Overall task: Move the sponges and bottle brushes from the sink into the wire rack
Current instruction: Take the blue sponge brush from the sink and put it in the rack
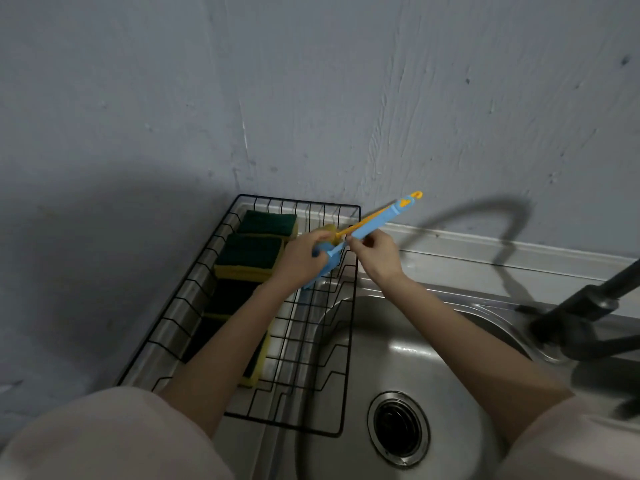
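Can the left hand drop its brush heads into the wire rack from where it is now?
Probably yes: the left hand holds the bottle brushes right above the wire rack, nothing between; sponges fill only its far-left side.

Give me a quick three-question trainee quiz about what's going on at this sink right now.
1. True or false: the sponges lie in the wire rack.
2. Which hand grips the foam end of the brushes? A left, B right.
3. Fill in: the sink basin shows only its ___.

Key: 1 true. 2 A; the left hand wraps the foam end, the right hand pinches the handles. 3 drain.
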